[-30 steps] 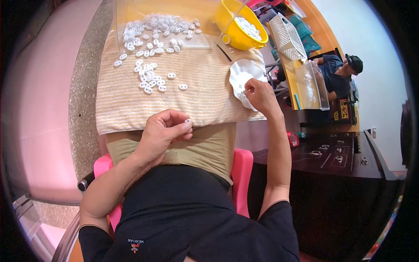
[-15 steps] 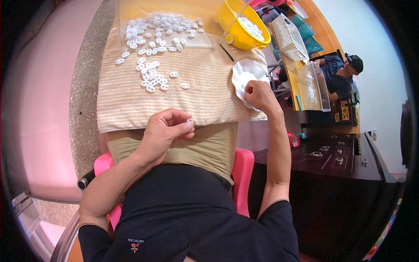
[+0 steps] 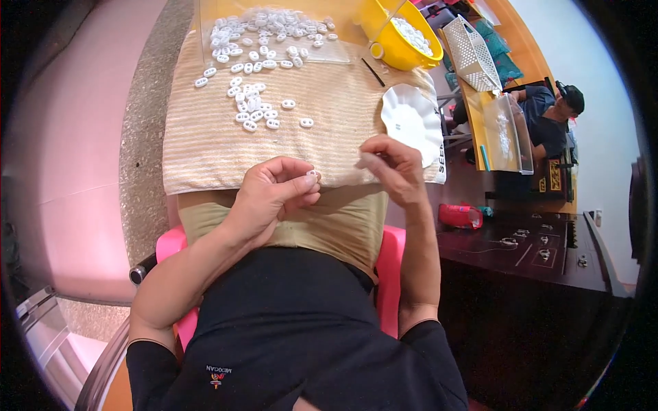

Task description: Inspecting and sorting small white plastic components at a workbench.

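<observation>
The left hand (image 3: 274, 195) pinches one small white ring (image 3: 312, 175) between thumb and fingertips. It holds the ring near the body, at the near edge of the towel (image 3: 205, 147), maybe so the person can see it well. The right hand (image 3: 391, 168) is just beside it, on the right. Its fingers are bent and close together. I cannot tell if it holds anything.

The towel is striped and covers the table. Many more white rings (image 3: 257, 109) lie on it, far from the hands. Most sit in a heap at the far end. The soft towel may keep them from rolling off. A white plate (image 3: 411, 123) lies at the right edge, close to the right hand. A yellow bowl (image 3: 397, 34) stands farther off.

A second ago the right hand was over at the plate. Now it has come back next to the left hand. The left hand has hardly moved.
</observation>
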The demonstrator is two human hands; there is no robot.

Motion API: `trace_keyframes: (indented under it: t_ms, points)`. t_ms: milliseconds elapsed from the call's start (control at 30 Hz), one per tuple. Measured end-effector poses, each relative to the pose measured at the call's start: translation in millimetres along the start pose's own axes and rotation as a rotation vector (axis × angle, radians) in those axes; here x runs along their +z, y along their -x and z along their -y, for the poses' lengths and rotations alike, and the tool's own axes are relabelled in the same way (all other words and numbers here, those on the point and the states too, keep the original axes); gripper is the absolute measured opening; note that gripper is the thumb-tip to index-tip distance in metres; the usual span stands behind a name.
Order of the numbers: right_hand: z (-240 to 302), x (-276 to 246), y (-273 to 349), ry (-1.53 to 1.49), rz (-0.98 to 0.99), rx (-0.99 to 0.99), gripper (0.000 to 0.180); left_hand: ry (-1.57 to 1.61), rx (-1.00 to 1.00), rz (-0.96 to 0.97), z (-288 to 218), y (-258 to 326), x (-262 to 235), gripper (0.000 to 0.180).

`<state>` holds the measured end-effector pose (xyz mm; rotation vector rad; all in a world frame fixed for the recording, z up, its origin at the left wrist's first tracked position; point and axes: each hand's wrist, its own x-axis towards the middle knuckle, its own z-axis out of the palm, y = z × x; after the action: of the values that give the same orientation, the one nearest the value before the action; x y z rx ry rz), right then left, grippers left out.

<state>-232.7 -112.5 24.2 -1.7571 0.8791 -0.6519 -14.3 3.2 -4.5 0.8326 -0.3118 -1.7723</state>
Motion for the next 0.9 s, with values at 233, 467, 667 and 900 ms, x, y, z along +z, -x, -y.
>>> trace_keyframes:
  t_ms: [233, 467, 667, 900]
  points:
    - [-2, 47, 3, -0.213, 0.109, 0.04, 0.009, 0.026, 0.012, 0.02, -1, 1, -1, 0.017]
    - [-4, 54, 2, -0.128, 0.097, -0.033, 0.009, 0.057, 0.03, 0.011, -1, 1, -1, 0.014]
    - [-6, 56, 2, -0.161, 0.085, -0.056, 0.009, 0.043, 0.039, 0.031, 3, -1, -6, 0.016]
    - [-6, 56, 4, -0.149, 0.074, -0.079, 0.009, 0.051, 0.05, 0.036, 4, -1, -6, 0.017]
